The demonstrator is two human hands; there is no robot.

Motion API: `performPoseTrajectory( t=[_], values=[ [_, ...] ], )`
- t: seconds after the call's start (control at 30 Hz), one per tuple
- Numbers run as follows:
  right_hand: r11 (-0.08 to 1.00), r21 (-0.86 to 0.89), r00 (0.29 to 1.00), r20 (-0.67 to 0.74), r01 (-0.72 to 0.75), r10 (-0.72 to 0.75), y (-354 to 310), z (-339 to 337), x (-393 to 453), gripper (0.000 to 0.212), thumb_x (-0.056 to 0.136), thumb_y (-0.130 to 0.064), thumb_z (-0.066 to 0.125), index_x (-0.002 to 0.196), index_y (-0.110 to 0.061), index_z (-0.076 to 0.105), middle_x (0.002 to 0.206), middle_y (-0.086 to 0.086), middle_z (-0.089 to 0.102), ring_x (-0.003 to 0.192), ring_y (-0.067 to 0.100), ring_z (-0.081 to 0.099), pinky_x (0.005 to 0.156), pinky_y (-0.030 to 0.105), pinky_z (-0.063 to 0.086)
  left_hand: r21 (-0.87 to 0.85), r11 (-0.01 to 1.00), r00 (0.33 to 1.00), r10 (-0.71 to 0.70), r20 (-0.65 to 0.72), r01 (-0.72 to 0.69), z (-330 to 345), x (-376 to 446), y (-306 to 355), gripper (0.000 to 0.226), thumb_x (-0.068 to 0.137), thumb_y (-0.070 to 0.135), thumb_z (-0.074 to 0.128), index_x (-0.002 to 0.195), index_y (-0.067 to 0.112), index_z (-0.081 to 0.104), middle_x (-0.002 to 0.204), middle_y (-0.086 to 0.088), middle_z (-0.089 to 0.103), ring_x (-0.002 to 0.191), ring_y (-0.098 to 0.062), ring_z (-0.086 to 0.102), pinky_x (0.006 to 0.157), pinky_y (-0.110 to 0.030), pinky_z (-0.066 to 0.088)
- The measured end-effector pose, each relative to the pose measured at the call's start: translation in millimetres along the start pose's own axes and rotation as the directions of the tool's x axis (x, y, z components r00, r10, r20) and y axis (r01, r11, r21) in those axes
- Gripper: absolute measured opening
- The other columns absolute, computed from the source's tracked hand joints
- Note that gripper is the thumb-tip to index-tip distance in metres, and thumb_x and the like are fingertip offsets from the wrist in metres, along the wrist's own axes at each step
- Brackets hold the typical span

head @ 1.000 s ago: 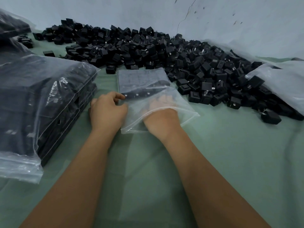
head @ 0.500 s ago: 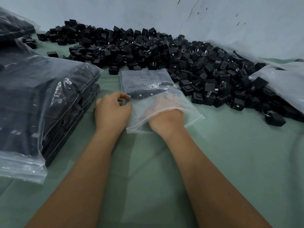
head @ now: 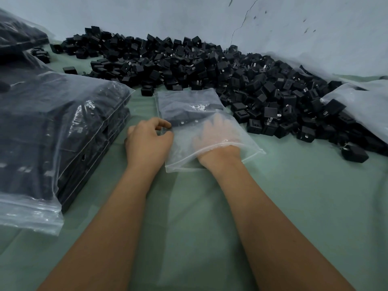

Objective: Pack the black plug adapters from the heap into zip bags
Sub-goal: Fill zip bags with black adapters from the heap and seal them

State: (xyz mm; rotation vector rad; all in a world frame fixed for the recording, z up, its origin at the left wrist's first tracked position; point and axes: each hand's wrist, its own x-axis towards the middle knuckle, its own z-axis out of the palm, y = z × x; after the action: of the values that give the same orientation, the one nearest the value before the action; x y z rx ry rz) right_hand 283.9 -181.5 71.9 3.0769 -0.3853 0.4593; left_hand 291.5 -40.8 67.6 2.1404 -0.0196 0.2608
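A clear zip bag [head: 190, 114] lies on the green tabletop [head: 294, 206] in the middle of the scene, with its open mouth toward the near side. The right hand [head: 217, 133] is inside the bag up to the wrist; through the plastic its fingers look spread and fairly straight, pointing to the far side, but I cannot tell if they touch anything in there. In the far half of the bag dark plug adapters [head: 184, 117] already sit in a flat layer. The left hand [head: 148, 139] is at the left edge of the bag, and its curled fingers [head: 163, 123] and thumb pinch the plastic there.

The heap of black plug adapters [head: 210, 70] spreads along the far side, from the far left to the right, against a pale wall [head: 147, 15] with a thin crack. The heap begins just behind the bag. On the left stands a stack of filled zip bags [head: 52, 133], dark inside. At the right edge lies another plastic bag [head: 361, 106], partly over the heap.
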Motion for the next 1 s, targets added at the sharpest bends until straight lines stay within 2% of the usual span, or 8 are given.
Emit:
performPoseTrajectory(
  t=[0.1,0.2,0.4,0.57,0.7,0.87,0.93,1.0],
  values=[
    [0.999,-0.046,0.999,0.036,0.004,-0.002,3.2,2.6,2.2,0.029,0.082,-0.03,0.043,0.101,-0.016,0.058,0.107,0.008,0.051,0.099,0.027,0.047,0.082,0.036,0.042,0.0,1.0,1.0,0.007,0.0,-0.007,0.0,-0.6,0.8,0.025,0.084,0.02,0.057,0.103,0.028,0.072,0.099,0.004,0.067,0.119,-0.024,0.044,0.097,-0.045,0.046],
    [0.991,-0.129,0.996,0.085,0.039,-0.028,5.4,5.8,2.5,0.036,0.084,-0.034,0.044,0.112,-0.014,0.055,0.117,0.012,0.044,0.109,0.029,0.04,0.089,0.039,0.04,-0.009,1.0,1.0,0.015,0.014,-0.015,-0.1,-1.0,0.5,0.026,0.082,0.019,0.057,0.102,0.027,0.072,0.102,0.003,0.067,0.115,-0.026,0.049,0.095,-0.044,0.047],
    [0.993,-0.116,0.998,0.058,0.037,-0.03,7.8,1.6,3.1,0.029,0.084,-0.025,0.04,0.104,-0.016,0.058,0.114,0.009,0.048,0.105,0.028,0.044,0.087,0.037,0.04,-0.009,1.0,1.0,0.013,0.026,-0.013,-0.7,-2.0,1.4,0.026,0.081,0.019,0.057,0.102,0.028,0.072,0.101,0.004,0.066,0.107,-0.036,0.056,0.091,-0.046,0.05],
    [0.98,-0.19,0.995,0.084,0.063,-0.047,9.2,6.6,4.5,0.038,0.086,-0.028,0.034,0.115,-0.016,0.055,0.118,0.011,0.044,0.109,0.03,0.039,0.097,0.041,0.035,-0.003,1.0,0.999,0.011,0.03,-0.011,-0.2,-2.0,1.6,0.025,0.082,0.019,0.058,0.101,0.028,0.071,0.101,0.005,0.066,0.105,-0.037,0.057,0.091,-0.046,0.05],
    [0.996,-0.086,0.995,0.091,-0.025,0.033,13.4,4.3,1.0,0.04,0.086,-0.027,0.038,0.121,-0.014,0.051,0.127,0.008,0.038,0.113,0.029,0.038,0.101,0.042,0.035,-0.008,1.0,1.0,0.011,0.023,-0.011,0.3,-0.8,0.8,0.025,0.083,0.02,0.057,0.102,0.028,0.072,0.101,0.004,0.066,0.112,-0.029,0.053,0.094,-0.045,0.048],
    [0.999,-0.042,0.994,0.107,0.016,-0.011,15.4,8.6,1.6,0.047,0.09,-0.029,0.03,0.132,-0.015,0.045,0.139,0.01,0.033,0.125,0.03,0.032,0.104,0.041,0.032,-0.006,1.0,1.0,0.003,0.013,-0.003,1.0,-0.4,-0.4,0.026,0.084,0.02,0.056,0.102,0.029,0.072,0.1,0.006,0.068,0.118,-0.024,0.047,0.097,-0.044,0.046],
    [1.0,-0.006,0.998,0.065,0.027,-0.026,14.8,7.8,-1.0,0.048,0.092,-0.03,0.032,0.137,-0.014,0.037,0.138,0.007,0.033,0.122,0.029,0.033,0.101,0.039,0.033,-0.011,1.0,1.0,-0.001,0.013,0.001,1.2,0.1,-0.9,0.027,0.083,0.019,0.056,0.102,0.029,0.072,0.099,0.005,0.068,0.12,-0.021,0.043,0.098,-0.044,0.045],
    [0.998,0.023,0.998,0.02,0.065,-0.065,13.4,6.8,-3.6,0.042,0.092,-0.03,0.034,0.131,-0.015,0.041,0.131,0.007,0.038,0.117,0.028,0.036,0.096,0.038,0.036,-0.014,1.0,1.0,0.0,0.015,0.0,1.4,0.0,-1.3,0.027,0.083,0.019,0.055,0.102,0.029,0.071,0.099,0.005,0.068,0.12,-0.02,0.043,0.098,-0.043,0.045]
  ],
)
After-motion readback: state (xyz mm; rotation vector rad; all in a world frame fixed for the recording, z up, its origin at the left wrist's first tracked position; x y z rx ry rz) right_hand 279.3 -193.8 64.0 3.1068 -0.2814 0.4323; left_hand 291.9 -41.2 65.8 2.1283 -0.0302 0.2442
